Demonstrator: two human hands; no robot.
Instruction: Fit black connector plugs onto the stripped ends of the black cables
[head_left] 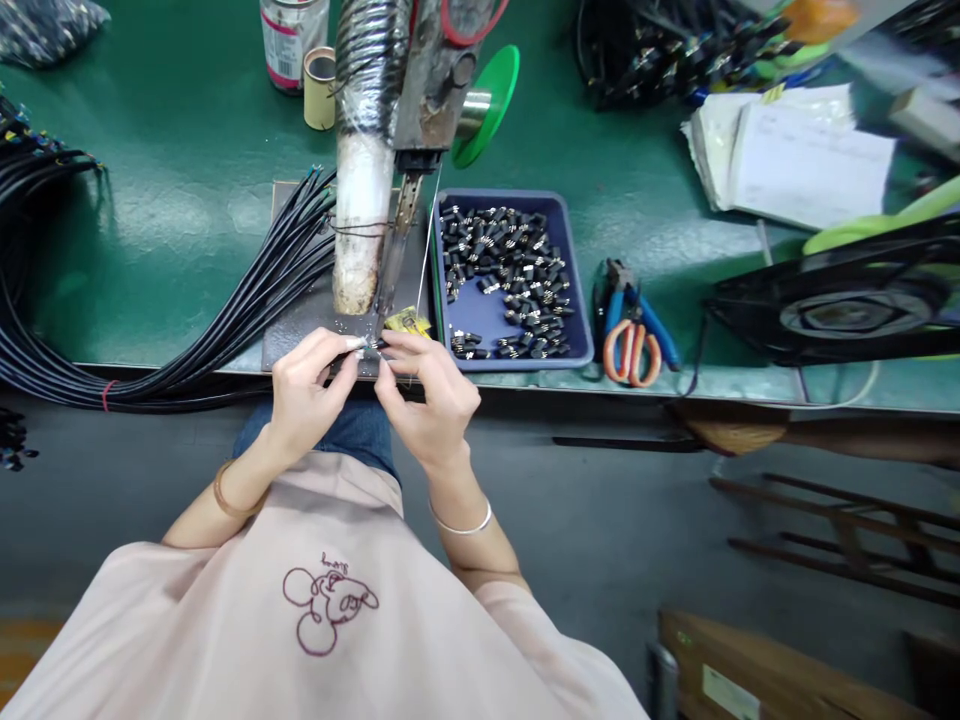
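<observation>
At the bench's front edge, my left hand [311,385] pinches something too small to make out, fingertips just below the soldering iron's tip [388,285]. My right hand [427,390] is beside it, its thumb and fingers closed on a small dark piece, perhaps a connector. The fingertips of both hands nearly meet. Above them hangs a duct wrapped in clear film [360,220]. Thin solder wire runs down from a green spool [495,105]. A blue tray [480,308] of small black connectors stands right of the iron. Black cables [240,310] lie to the left.
Orange-handled scissors [632,352] and blue-handled pliers [656,325] lie right of the tray. Farther right are papers [814,165] and a black fan [840,310]. A can [285,45] and a tan roll [320,95] stand at the back. A yellow label [409,321] lies by my fingers.
</observation>
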